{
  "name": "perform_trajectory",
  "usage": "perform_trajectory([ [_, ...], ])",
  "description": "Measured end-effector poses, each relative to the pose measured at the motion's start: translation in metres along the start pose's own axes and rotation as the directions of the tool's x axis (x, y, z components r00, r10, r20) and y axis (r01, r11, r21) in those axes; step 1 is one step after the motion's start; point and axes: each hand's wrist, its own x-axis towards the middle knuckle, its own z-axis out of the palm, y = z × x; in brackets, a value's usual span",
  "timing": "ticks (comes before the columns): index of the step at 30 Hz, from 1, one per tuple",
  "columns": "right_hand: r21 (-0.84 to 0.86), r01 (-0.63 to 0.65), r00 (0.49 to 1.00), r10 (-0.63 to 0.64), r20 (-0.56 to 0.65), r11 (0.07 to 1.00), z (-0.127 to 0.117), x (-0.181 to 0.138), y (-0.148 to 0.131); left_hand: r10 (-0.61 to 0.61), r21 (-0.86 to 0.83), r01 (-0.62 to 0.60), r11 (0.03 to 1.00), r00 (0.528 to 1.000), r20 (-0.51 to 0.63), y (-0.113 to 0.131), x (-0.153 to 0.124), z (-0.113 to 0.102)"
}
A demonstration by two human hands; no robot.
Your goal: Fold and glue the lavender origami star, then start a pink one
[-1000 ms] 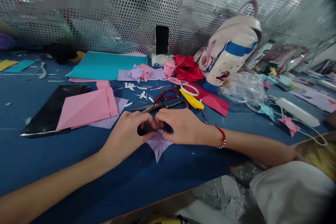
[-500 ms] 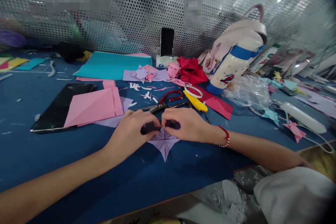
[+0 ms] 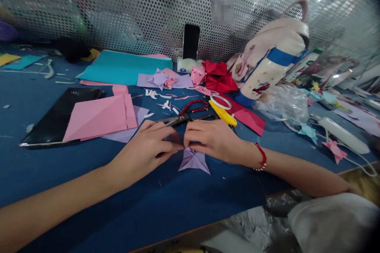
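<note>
A piece of folded purple paper [image 3: 194, 161] with pointed corners and creases running to its middle lies on the blue table. My right hand [image 3: 212, 139] pinches its upper part, and the fingers cover that side. From the left, my left hand [image 3: 151, 142] reaches the paper's upper left edge with its fingertips drawn together; the exact grip there is partly hidden. Right behind both hands lie open scissors [image 3: 184, 118] with red handles. A yellow cutter [image 3: 222, 114] rests beyond my right hand.
Pink paper sheets [image 3: 97, 118] lie over a black tablet [image 3: 50, 122] at left. Behind are turquoise paper [image 3: 127, 67], finished paper stars [image 3: 160, 79], red folded paper [image 3: 218, 77] and an upright phone [image 3: 190, 41]. A bottle [image 3: 267, 75] and a power strip [image 3: 344, 134] are at right.
The purple paper has been turned, so two corners now point toward me instead of one. My left hand's fingers have closed up beside it. The view has shifted slightly.
</note>
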Motion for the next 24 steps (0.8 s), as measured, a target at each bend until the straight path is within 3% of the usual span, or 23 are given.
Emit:
perform_trajectory([
  [7,0.223,-0.075,0.997,0.074,0.015,0.972,0.000,0.003,0.006,-0.028,-0.011,0.028,1.000,1.000,0.012,0.000,0.000,0.000],
  [11,0.257,-0.100,0.993,0.114,-0.039,0.961,0.005,0.002,0.001,-0.091,-0.037,0.091,0.995,0.996,-0.006,-0.003,0.003,0.000],
  [15,0.195,-0.105,0.988,0.125,-0.092,0.975,0.006,0.002,-0.001,-0.156,-0.057,0.153,0.987,0.986,-0.057,-0.002,0.004,-0.002],
  [19,-0.022,-0.061,0.991,0.058,-0.124,0.998,0.002,0.002,0.001,-0.211,-0.057,0.205,0.977,0.967,-0.145,0.004,0.005,-0.005],
  [22,-0.158,-0.073,0.992,0.056,-0.110,0.985,-0.003,0.002,0.002,-0.168,-0.032,0.165,0.986,0.971,-0.173,0.007,0.003,-0.007],
  [24,-0.182,-0.087,0.994,0.074,-0.079,0.979,-0.006,0.002,0.003,-0.056,0.019,0.059,0.998,0.989,-0.139,0.009,0.000,-0.008],
])
